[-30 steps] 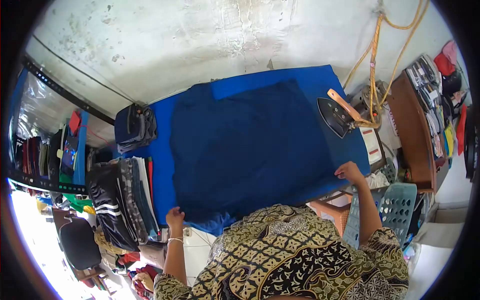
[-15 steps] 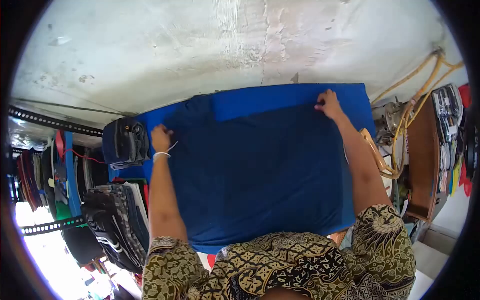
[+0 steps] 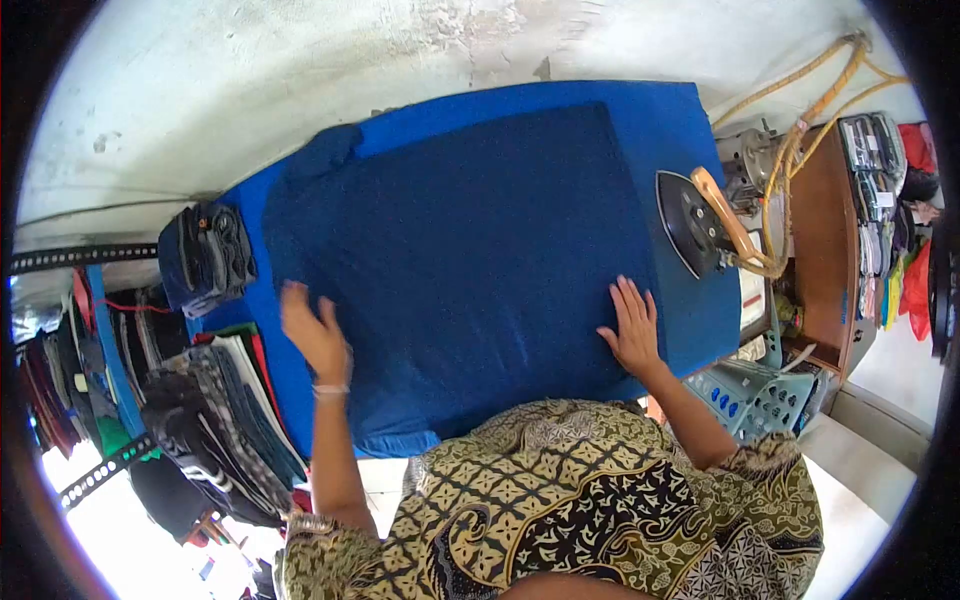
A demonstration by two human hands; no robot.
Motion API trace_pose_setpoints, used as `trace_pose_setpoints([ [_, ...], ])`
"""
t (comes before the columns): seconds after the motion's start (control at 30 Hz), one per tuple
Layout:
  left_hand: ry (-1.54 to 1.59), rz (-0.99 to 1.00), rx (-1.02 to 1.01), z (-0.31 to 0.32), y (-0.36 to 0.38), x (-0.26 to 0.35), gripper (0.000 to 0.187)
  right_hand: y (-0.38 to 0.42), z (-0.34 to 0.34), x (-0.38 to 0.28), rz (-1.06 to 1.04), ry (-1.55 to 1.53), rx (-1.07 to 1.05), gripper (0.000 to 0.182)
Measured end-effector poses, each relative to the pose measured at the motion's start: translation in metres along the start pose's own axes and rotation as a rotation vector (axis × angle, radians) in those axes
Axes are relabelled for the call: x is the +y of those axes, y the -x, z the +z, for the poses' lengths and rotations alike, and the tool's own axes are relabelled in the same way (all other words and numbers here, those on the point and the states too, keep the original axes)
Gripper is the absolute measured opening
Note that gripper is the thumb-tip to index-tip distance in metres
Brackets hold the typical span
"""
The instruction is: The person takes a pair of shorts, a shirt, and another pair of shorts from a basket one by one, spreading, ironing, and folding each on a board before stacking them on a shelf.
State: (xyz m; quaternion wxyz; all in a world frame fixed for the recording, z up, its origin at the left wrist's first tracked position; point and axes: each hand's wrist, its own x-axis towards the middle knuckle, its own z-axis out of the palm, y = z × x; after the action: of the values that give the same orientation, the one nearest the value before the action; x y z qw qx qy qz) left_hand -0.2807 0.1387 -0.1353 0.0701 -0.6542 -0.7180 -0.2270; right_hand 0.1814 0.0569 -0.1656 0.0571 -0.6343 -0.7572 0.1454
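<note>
A dark navy garment, which looks like a shirt (image 3: 470, 230), lies spread over the blue-covered table (image 3: 655, 120). One sleeve-like part is bunched at its upper left, by the wall. My left hand (image 3: 315, 335) is over the garment's left edge, fingers apart and nothing in them. Near the lower right edge, my right hand (image 3: 632, 330) rests flat on the cloth with its fingers stretched out. To the right of the garment, an iron (image 3: 698, 222) with a tan handle sits on the blue cover, apart from both hands.
Folded jeans (image 3: 208, 255) sit on the table's left end, with a stack of folded clothes (image 3: 225, 400) nearer me. A yellowish cord (image 3: 800, 150) hangs at the right, above a teal basket (image 3: 755, 395) and a brown cabinet (image 3: 825, 240). A wall (image 3: 300, 80) borders the far side.
Both hands have come back toward me from the garment's far edge, and the right now lies flat. The garment's far edge is straighter, and the view has shifted, showing the whole iron.
</note>
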Motion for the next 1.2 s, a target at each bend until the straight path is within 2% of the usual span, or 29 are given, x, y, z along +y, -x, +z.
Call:
trace_pose_setpoints([
  [0.07, 0.189, 0.112, -0.272, -0.021, 0.075, 0.03, 0.05, 0.043, -0.007, 0.027, 0.175, 0.1, -0.032, 0.073],
  [0.1, 0.178, 0.15, -0.317, -0.027, 0.117, 0.043, 0.051, 0.042, -0.008, 0.053, 0.187, 0.183, 0.154, 0.079],
  [0.17, 0.178, 0.193, -0.417, -0.05, 0.186, 0.064, 0.051, 0.014, -0.061, 0.076, 0.207, 0.37, 0.443, 0.081],
  [0.23, 0.191, 0.16, -0.421, -0.059, 0.225, 0.079, 0.05, -0.026, -0.108, 0.105, 0.293, 0.338, 0.561, 0.08],
  [0.3, 0.146, 0.104, -0.387, -0.058, 0.245, 0.085, 0.049, -0.069, -0.124, 0.153, 0.337, 0.037, 0.336, 0.076],
  [0.37, 0.074, 0.045, -0.336, -0.058, 0.251, 0.089, 0.039, -0.096, -0.131, 0.142, 0.546, 0.17, 0.264, 0.07],
  [0.43, 0.111, 0.019, -0.336, -0.063, 0.251, 0.091, 0.033, -0.114, -0.122, 0.195, 0.368, -0.359, 0.253, 0.05],
  [0.47, 0.14, 0.043, -0.339, -0.066, 0.249, 0.09, 0.026, -0.121, -0.142, 0.18, 0.478, -0.923, -0.156, 0.043],
  [0.5, 0.134, 0.029, -0.326, -0.066, 0.255, 0.081, 0.026, -0.111, -0.154, 0.159, 0.572, -0.798, -0.241, 0.034],
  [0.57, 0.196, -0.002, -0.296, -0.064, 0.26, 0.068, 0.02, -0.092, -0.15, 0.134, 0.493, -0.783, -0.119, 0.029],
  [0.6, 0.207, 0.0, -0.241, -0.069, 0.259, 0.067, 0.017, -0.078, -0.151, 0.119, 0.468, -0.865, -0.195, 0.028],
  [0.67, 0.255, 0.004, -0.216, -0.071, 0.263, 0.063, 0.017, -0.046, -0.14, 0.067, 0.382, -0.676, -0.182, 0.027],
  [0.73, 0.313, 0.035, -0.178, -0.075, 0.26, 0.065, 0.017, -0.023, -0.107, 0.023, 0.18, -0.663, -0.239, 0.026],
  [0.8, 0.347, 0.06, -0.178, -0.08, 0.259, 0.057, 0.018, -0.017, -0.102, -0.027, 0.184, -0.528, -0.44, 0.031],
  [0.87, 0.47, 0.055, -0.242, -0.089, 0.254, 0.046, 0.016, 0.0, -0.06, -0.072, -0.152, -0.341, -0.237, 0.037],
  [0.9, 0.534, 0.021, -0.283, -0.099, 0.249, 0.041, 0.015, 0.006, -0.063, -0.117, -0.064, -0.104, -0.374, 0.044],
  [0.93, 0.596, -0.011, -0.315, -0.103, 0.24, 0.036, 0.014, 0.013, -0.051, -0.146, -0.088, -0.027, -0.431, 0.047],
  [0.97, 0.608, -0.008, -0.242, -0.1, 0.23, 0.018, 0.016, 0.024, -0.045, -0.178, -0.147, 0.013, -0.46, 0.045],
  [1.03, 0.528, -0.289, 0.083, -0.074, 0.198, -0.015, 0.021, 0.04, -0.016, -0.213, -0.298, -0.042, -0.446, 0.045],
  [1.1, 0.188, -0.467, 0.163, -0.036, 0.166, -0.056, 0.028, 0.045, -0.016, -0.224, -0.324, -0.089, -0.419, 0.045],
  [1.13, 0.207, -0.444, 0.169, -0.03, 0.148, -0.065, 0.028, 0.041, -0.023, -0.223, -0.325, -0.083, -0.462, 0.044],
  [1.2, 0.24, -0.625, -0.097, -0.017, 0.118, -0.071, 0.033, 0.035, -0.048, -0.207, -0.252, -0.099, -0.531, 0.043],
])
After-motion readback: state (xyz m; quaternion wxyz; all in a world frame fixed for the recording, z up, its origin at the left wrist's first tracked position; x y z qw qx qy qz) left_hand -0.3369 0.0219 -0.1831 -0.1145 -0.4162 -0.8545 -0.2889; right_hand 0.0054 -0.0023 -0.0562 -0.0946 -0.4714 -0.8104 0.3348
